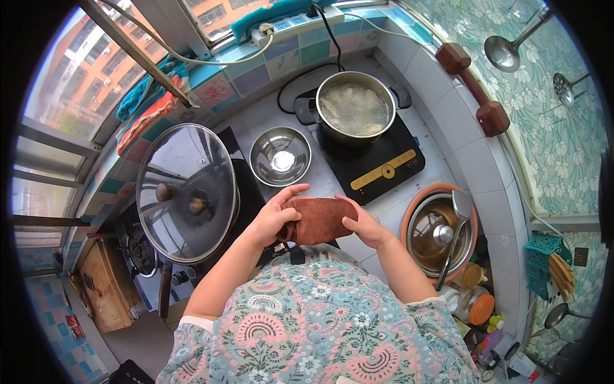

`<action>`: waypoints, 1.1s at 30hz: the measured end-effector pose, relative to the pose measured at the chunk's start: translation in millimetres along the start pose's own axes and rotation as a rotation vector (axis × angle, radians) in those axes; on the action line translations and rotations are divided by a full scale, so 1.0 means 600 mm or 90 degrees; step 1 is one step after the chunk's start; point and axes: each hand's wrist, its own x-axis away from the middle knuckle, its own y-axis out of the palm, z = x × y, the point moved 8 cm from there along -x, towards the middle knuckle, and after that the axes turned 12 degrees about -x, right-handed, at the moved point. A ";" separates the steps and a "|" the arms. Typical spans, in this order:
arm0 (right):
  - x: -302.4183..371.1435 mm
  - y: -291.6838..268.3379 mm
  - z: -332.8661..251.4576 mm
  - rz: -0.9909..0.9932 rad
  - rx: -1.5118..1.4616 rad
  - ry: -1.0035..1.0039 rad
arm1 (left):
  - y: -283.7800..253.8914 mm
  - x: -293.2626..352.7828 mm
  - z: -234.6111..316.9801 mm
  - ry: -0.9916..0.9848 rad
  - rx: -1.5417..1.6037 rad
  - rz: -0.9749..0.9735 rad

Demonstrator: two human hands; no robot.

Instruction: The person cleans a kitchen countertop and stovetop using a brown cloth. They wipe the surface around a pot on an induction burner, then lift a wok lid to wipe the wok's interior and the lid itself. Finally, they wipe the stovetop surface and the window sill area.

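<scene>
A folded reddish-brown cloth [320,221] is stretched between my two hands in front of my body. My left hand [280,216] grips its left end, thumb on top and fingers behind. At the right end, my right hand [367,225] pinches the cloth with the thumb in front. Just beyond the hands stands a shiny steel bowl [280,157] on the counter. Farther right, a steel pot [355,105] of cloudy liquid with pale pieces in it sits on a black induction cooker [377,168].
A large wok with a glass lid [185,192] stands at left, its handle toward me. On the right, an orange-brown basin [409,211] holds a lidded pot [428,233] with a spatula [459,214] across it. Several jars [480,307] crowd below. A cable [281,96] runs behind the pot.
</scene>
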 end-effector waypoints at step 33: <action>0.044 0.093 -0.026 -0.073 -0.206 0.038 | 0.050 0.018 -0.022 0.231 -0.751 -0.030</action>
